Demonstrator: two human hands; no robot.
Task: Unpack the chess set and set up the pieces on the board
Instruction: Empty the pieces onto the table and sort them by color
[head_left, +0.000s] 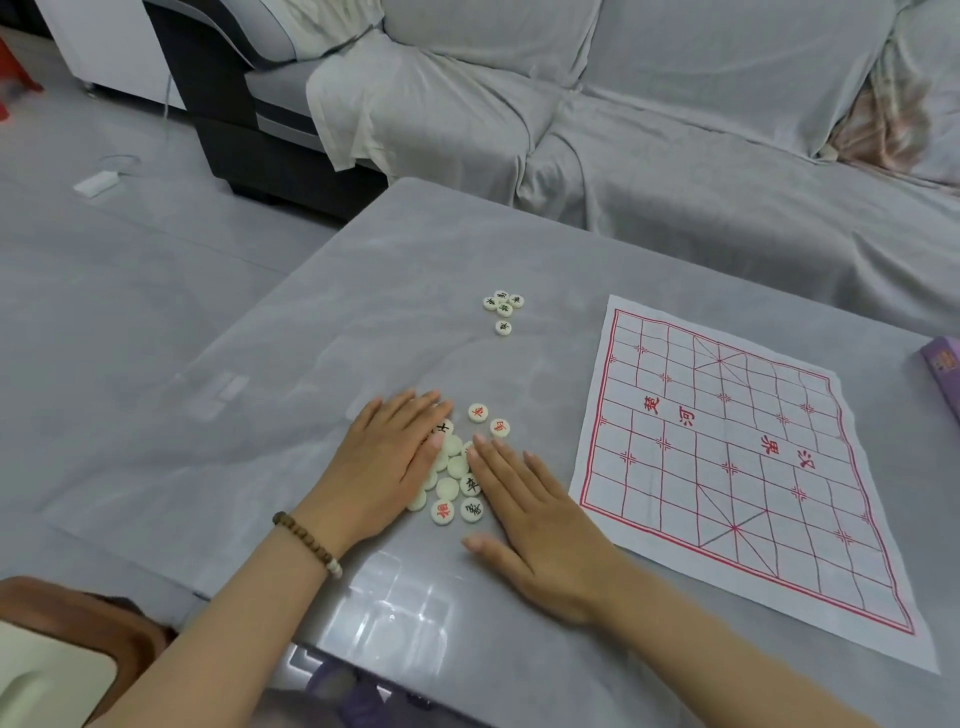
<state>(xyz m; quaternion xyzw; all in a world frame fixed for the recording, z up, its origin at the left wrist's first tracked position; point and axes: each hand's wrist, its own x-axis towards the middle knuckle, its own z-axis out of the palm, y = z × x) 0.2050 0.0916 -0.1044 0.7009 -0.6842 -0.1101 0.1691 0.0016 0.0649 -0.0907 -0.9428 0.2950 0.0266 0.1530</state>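
L hand (387, 462): flat, palm down, resting on the left part of the pile; fingers (421, 410) straight & close together, gripping nothing.
R hand (543, 540): flat, palm down on the worktop just right of the pile; fingers straight & slightly apart, holding nothing, tips touching the pile's right edge; thumb angled out to the side.
Pile (451, 470): cream round discs bunched between the 2 hands, near the front-centre of the worktop; some face up w/ black or red characters, several show a blank side; left part hidden under the L hand.
Red pair (478, 413): 2 discs w/ red characters, just beyond the pile, near the R hand's fingertips.
Cluster (503, 307): 5 discs w/ black characters, well apart from the pile, farther back; 4 touching, 1 just in front.
Board (727, 467): white creased sheet w/ red grid, flat on the worktop right of the hands, turned at an angle; all discs lie off it.
Box (943, 369): purple, beyond the board at frame edge, mostly cut off.
Worktop (363, 312): grey, glossy.
Bracelet (306, 540): brown beads, L wrist.
Sofa (623, 130): behind the worktop, under a grey cover.
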